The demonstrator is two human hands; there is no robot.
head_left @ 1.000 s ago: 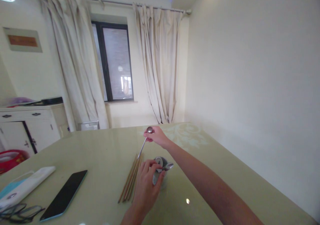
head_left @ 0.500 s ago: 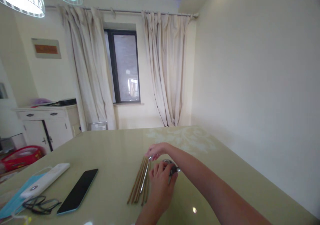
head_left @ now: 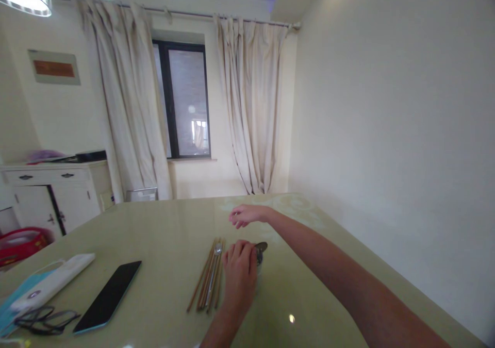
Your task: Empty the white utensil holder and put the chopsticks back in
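Note:
My left hand [head_left: 240,268] wraps around a clear container [head_left: 260,271], mostly hidden behind the fingers. A dark, shiny oval metal piece [head_left: 262,246], perhaps a spoon's bowl, sticks out at its top. Just left of this hand, several wooden chopsticks [head_left: 203,281] lie side by side on the table. A metal spoon [head_left: 218,249] rests on them, bowl at the far end and handle toward me. Farther out, my right hand [head_left: 247,215] hovers above the table with loosely bent, parted fingers and nothing visible in them.
The glossy table [head_left: 162,234] carries a black phone [head_left: 110,296], a white power strip-like bar [head_left: 54,281], a blue mask [head_left: 21,296] and folded glasses [head_left: 44,319] at left. A wall [head_left: 386,131] runs along the right. Beyond stand curtains and a white cabinet [head_left: 73,193].
My right hand has let go of the spoon on the chopsticks and moved up and away. My left hand has shifted slightly left in view, staying at the container. The view has turned slightly right.

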